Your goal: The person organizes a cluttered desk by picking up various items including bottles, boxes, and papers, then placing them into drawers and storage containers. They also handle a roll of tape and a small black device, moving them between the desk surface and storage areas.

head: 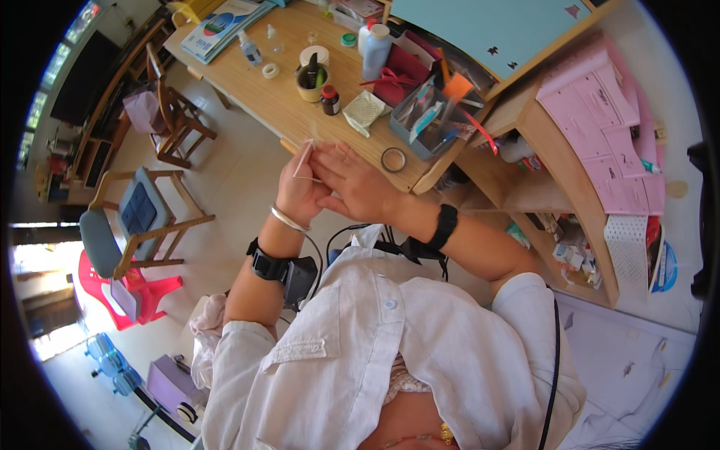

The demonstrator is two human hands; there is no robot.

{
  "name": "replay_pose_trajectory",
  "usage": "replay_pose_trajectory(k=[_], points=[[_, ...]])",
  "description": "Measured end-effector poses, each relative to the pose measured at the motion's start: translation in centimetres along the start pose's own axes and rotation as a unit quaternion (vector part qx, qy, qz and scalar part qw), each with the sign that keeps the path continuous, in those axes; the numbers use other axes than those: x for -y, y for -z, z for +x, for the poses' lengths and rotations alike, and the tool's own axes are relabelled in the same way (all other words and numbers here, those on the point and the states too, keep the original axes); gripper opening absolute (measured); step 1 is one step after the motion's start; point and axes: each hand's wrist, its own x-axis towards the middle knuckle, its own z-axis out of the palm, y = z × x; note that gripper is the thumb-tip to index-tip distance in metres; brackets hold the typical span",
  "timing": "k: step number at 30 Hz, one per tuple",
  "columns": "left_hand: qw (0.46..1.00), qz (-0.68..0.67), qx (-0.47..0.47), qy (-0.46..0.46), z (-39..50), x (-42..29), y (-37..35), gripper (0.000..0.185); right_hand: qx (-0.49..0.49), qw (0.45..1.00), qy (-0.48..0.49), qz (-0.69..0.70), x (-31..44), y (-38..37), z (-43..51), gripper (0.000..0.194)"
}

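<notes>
My left hand (296,191), with a silver bangle at the wrist, is raised just off the table's near edge. It holds a thin, flat, translucent piece with pale edges (304,161), whose exact kind I cannot tell. Laid across the left palm and fingers is my right hand (360,183), its fingers nearly straight and close together. The right hand covers part of the left, so whether anything lies between the palms is hidden. Beyond the hands stand a dark brown bottle with a red cap (330,101) and a wrapped square packet (365,111).
On the wooden table (253,84) are a roll of tape (393,160), a grey basket of small items (422,121), a beige cup holding a black-handled tool (313,81) and a spray bottle (249,49). Wooden shelves (540,194) stand at right. A chair (143,211) is at left.
</notes>
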Motion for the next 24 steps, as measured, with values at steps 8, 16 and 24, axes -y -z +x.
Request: replay_pose_trajectory(k=[8,16,24], points=[[0.968,-0.013,-0.214,-0.126,-1.3,2.6,8.3,0.026,0.175,0.973,0.147,0.011,-0.2,-5.4,-2.0,0.044],[0.957,-0.101,-0.204,-0.18,-6.1,-1.8,11.0,0.032,0.089,0.985,-0.121,0.079,-7.8,-6.5,-6.4,0.028],[0.963,-0.082,-0.146,-0.209,-4.4,-7.0,9.7,0.028,0.108,0.96,-0.26,-0.016,-13.0,-11.5,-9.0,0.022]])
